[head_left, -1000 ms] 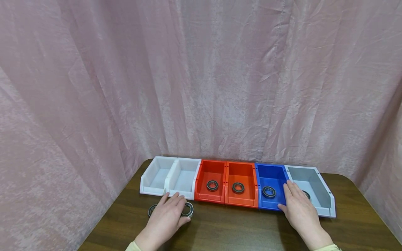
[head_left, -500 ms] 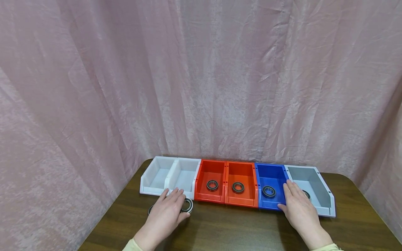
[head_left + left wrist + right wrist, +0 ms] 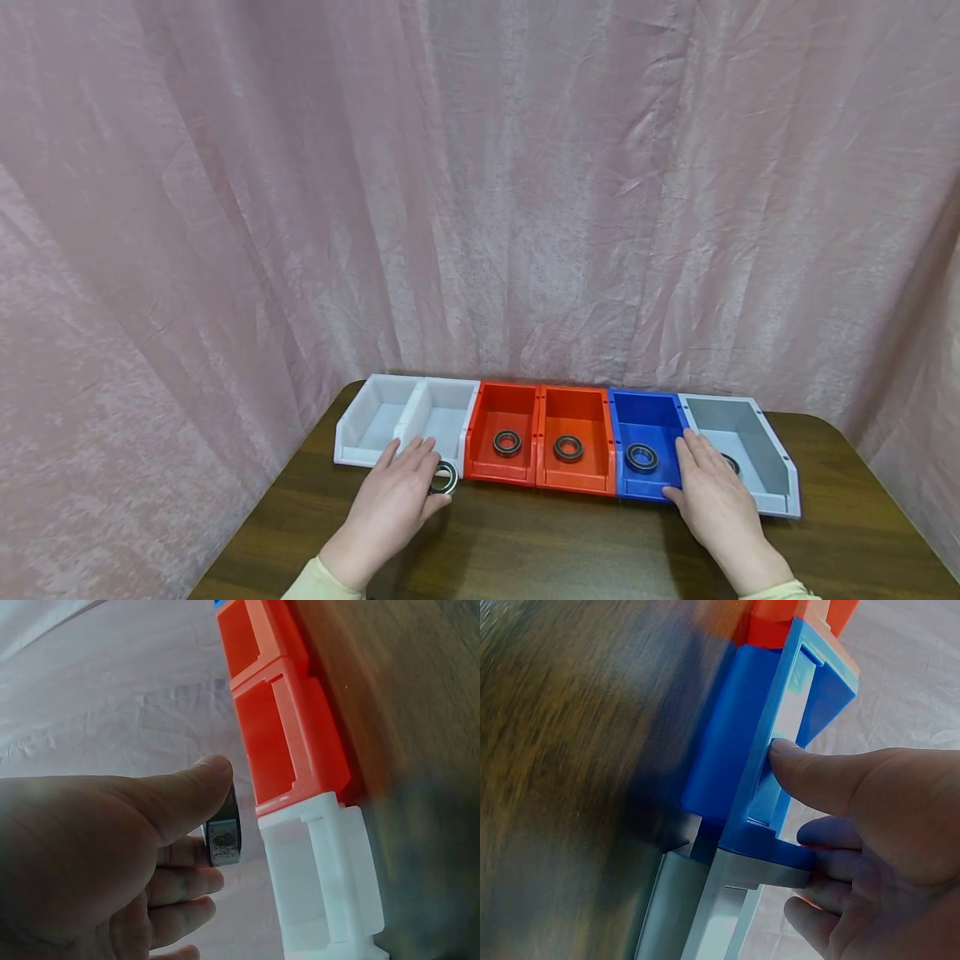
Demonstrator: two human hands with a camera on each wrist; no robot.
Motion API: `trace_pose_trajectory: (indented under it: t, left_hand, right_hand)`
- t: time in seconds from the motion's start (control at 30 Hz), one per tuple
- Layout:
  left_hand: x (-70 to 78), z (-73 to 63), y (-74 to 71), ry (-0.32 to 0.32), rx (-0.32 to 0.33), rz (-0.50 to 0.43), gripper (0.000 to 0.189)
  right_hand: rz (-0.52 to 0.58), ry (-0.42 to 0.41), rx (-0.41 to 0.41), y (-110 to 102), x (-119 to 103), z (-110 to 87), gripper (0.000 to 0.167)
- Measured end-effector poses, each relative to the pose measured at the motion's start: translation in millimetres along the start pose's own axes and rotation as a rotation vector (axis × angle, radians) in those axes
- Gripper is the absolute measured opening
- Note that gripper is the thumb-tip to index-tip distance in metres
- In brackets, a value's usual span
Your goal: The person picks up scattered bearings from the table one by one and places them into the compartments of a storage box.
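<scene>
Left hand (image 3: 392, 500), back upward, pinches a partly hidden black-and-silver ring (image 3: 225, 841); right hand (image 3: 716, 504), fingers (image 3: 698, 458) extended, partly covers a grey plastic bin (image 3: 767, 458).

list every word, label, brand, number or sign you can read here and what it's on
No readable text shows in any view.
Bearing in the left hand: dark patch on its rim, too blurred to tell if lettering.
Bearings in the red bins, blue bin and grey bin: any marking too small to read.
White bins, table, curtain: no lettering visible.
</scene>
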State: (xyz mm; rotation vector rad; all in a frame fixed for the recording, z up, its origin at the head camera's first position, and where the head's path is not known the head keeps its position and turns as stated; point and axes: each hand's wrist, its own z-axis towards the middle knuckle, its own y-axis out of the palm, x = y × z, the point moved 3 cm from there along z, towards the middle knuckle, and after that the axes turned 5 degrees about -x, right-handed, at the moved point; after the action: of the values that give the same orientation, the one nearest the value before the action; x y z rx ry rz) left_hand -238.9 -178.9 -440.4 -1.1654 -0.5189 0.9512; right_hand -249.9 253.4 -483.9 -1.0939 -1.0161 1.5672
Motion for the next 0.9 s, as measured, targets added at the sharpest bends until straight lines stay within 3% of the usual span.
trace_pose_trajectory:
  t: [0.9]
  left_hand:
    - [-17.0, 18.9, -3.8, -0.046, 0.026, 0.002, 0.054]
  right_hand:
    - [0.005, -0.002, 0.008, 1.4, 0.8, -1.1, 0.080]
